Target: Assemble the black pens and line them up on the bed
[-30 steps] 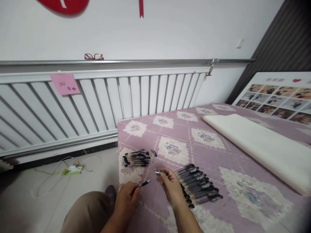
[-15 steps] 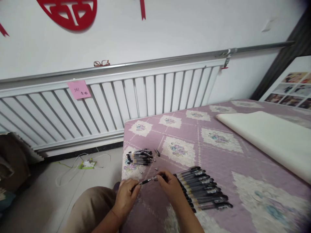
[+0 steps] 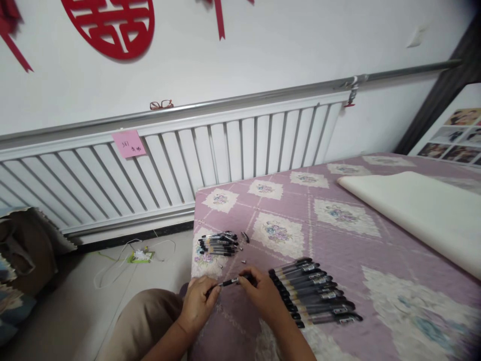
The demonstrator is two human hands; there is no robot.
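A black and clear pen is stretched between my two hands, just above the purple flowered bed cover. My left hand is closed round its left end. Fingers of my right hand pinch the other end, where a dark part, perhaps the cap, shows by the fingers. Right of my right hand lies a row of capped black pens, side by side. Beyond my hands is a smaller pile of pen parts, with a loose black cap and a tiny pen tip near it.
A cream folded sheet or board lies on the right of the bed. Behind the bed runs a white radiator with a pink note; glasses rest on the pipe. On the floor at left sit a power strip and cables.
My right hand has moved slightly left, closer to my left hand, and less of the pen shows between them. The camera view has shifted a little.
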